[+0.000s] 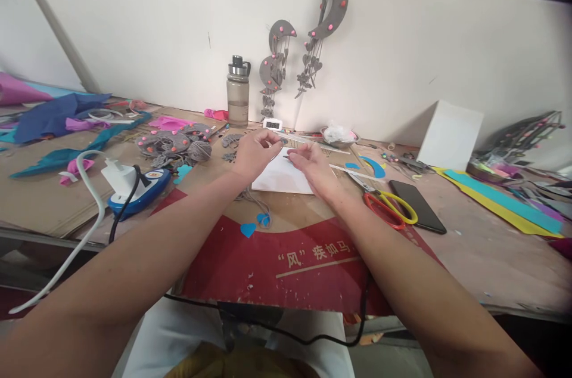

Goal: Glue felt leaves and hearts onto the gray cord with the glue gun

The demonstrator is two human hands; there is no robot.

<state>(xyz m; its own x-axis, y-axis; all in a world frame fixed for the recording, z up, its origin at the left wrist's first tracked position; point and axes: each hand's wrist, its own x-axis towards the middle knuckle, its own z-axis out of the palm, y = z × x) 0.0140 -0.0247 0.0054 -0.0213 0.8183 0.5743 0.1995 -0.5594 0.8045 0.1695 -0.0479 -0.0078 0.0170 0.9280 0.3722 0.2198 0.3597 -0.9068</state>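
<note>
Near paper (279, 178), left fingers (265, 137) pinch grey bit (284, 141), right fingers (304, 157) dark sliver (286, 157), both partly hidden.

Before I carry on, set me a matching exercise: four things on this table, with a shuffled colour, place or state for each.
1. Water bottle
2. Scissors
3. Paper
4. Smartphone

A. black, lying flat
B. white, close to the left hand and right hand
C. standing upright
D. partly red, partly yellow

Pairs: 1-C; 2-D; 3-B; 4-A
</note>
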